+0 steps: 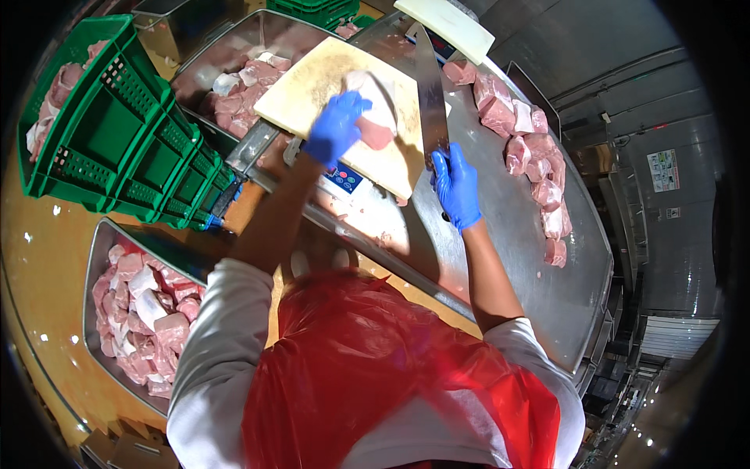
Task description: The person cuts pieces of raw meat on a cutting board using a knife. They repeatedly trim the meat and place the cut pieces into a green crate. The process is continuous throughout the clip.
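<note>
Nearest: right hand [457, 187], blue-gloved, was closed around the handle of a long, broad knife [432, 94], blade pointing away along the board's right edge. Blade contact with the board: could not tell.

Left hand [336, 129], also gloved, was partly open, fingers loosely extended over the near-left side of the meat piece [377, 134]; no firm grip seen.

Piece lay on the pale cutting board [308, 74], pink with a whitish face. Judged moderately heavy, soft, yielding, slippery under a wet glove; not fragile, though apt to slide. Best hold judged: broad palm pressure on top, fingertips curled clear of the blade side.

Farther right: similar chunks [549, 195] on the steel table [492, 234].
</note>
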`<state>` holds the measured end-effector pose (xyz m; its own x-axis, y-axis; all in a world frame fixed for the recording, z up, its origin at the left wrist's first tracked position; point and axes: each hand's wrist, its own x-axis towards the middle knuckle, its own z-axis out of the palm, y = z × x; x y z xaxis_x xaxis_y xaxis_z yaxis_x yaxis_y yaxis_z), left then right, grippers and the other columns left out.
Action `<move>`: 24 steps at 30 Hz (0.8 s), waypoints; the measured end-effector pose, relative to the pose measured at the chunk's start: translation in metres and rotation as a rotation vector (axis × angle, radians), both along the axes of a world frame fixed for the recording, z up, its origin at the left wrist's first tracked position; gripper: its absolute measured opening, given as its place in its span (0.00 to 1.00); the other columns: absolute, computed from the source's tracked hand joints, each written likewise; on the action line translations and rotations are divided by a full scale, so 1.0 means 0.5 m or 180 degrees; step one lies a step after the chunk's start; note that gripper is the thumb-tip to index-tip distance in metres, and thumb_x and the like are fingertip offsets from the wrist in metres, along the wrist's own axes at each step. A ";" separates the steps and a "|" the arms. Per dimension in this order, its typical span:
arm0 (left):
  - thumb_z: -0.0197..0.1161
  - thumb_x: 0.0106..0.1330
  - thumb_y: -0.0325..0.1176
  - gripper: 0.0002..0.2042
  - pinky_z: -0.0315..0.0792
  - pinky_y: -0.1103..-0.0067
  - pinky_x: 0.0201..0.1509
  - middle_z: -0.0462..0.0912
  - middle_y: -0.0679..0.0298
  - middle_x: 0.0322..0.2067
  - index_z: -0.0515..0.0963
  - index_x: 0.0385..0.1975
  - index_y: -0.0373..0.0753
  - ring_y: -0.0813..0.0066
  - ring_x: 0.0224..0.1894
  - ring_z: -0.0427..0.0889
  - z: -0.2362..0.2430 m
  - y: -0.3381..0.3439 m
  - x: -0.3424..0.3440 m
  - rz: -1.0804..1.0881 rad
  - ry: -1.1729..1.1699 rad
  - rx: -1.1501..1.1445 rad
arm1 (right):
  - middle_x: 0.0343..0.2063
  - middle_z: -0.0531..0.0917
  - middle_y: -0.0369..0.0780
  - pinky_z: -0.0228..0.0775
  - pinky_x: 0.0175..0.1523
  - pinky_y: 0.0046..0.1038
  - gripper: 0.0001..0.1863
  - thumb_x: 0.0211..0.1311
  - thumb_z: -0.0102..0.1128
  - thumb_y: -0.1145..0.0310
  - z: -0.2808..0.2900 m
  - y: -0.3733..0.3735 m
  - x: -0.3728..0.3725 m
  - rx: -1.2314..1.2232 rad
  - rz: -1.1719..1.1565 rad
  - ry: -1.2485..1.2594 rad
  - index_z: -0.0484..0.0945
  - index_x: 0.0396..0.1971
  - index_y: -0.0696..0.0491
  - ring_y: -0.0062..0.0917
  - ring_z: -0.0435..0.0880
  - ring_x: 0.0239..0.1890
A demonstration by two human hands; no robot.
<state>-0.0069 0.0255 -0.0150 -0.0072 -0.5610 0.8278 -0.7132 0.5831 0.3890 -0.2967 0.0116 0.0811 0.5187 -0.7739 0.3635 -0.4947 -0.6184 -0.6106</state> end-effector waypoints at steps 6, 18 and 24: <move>0.65 0.54 0.23 0.10 0.77 0.68 0.46 0.82 0.54 0.35 0.80 0.38 0.36 0.55 0.39 0.83 0.017 0.045 0.042 0.0318 -0.0135 0.0505 | 0.32 0.83 0.57 0.74 0.37 0.48 0.08 0.72 0.55 0.70 -0.028 0.034 0.017 0.0221 -0.0314 0.0292 0.70 0.40 0.59 0.58 0.82 0.37; 0.66 0.54 0.26 0.06 0.78 0.68 0.40 0.82 0.56 0.30 0.79 0.31 0.36 0.55 0.32 0.83 0.036 0.028 0.005 0.0664 0.0002 0.0174 | 0.28 0.81 0.61 0.72 0.39 0.53 0.15 0.70 0.55 0.64 -0.017 -0.049 0.243 0.0099 0.0343 0.0445 0.68 0.43 0.61 0.59 0.82 0.34; 0.62 0.56 0.31 0.04 0.76 0.67 0.36 0.79 0.57 0.25 0.76 0.24 0.39 0.54 0.30 0.80 0.004 0.035 -0.014 0.1224 0.0228 0.0382 | 0.28 0.82 0.59 0.75 0.40 0.50 0.14 0.72 0.50 0.65 -0.017 -0.025 0.233 -0.0052 0.0489 0.1328 0.67 0.46 0.61 0.56 0.83 0.34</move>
